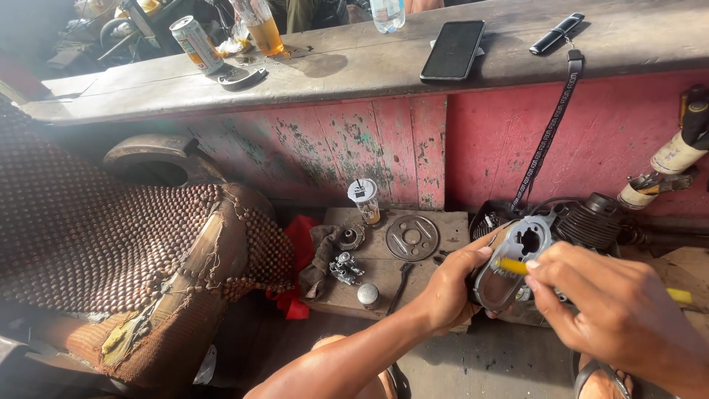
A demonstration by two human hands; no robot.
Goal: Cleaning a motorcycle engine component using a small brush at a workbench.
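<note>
Left hand (449, 287) closed on the edge of a grey metal cover (513, 262), thumb on its front face, holding it upright and tilted. Right hand (617, 314) closed on a yellow-handled tool (514, 267); the tool's front end lies across the cover face, its rear end sticks out past the hand to the right. Can't tell what kind of tip it has.

Cover sits between both hands, just in front of a black finned engine (591, 220), which lies behind the right hand against the pink wall (517, 140).

Left of the left hand: wooden board (384, 258) carrying a round metal disc (412, 237), a small carburettor (344, 267), a dark rag (319, 258) and a lidded plastic cup (364, 199). Red cloth (297, 255) at the board's far left edge.

Further left: seat with beaded cover (111, 244), torn at the front.

Above and beyond both hands, a wooden ledge (354, 70) holds 1 phone (453, 49), 1 can (196, 44), 1 glass of amber drink (262, 29). A black lanyard (550, 125) hangs from the ledge down toward the engine.
</note>
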